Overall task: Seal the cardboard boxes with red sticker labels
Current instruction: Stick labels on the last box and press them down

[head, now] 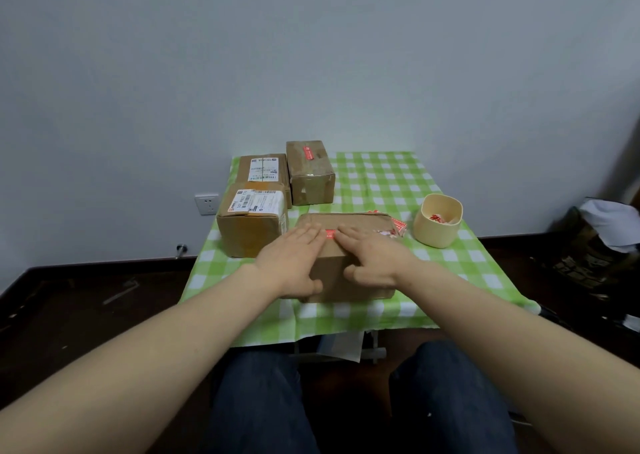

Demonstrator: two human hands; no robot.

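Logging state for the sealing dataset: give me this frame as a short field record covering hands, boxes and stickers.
left hand: flat, pressing top of near box
right hand: flat, pressing same top
label in progress: red label between both hands' fingertips
already labelled: far box, red sticker on top
no red sticker visible: front-left box, back-left box
supplies: sticker sheets right of near box; cream cup holding red scraps
surface: green checked tablecloth
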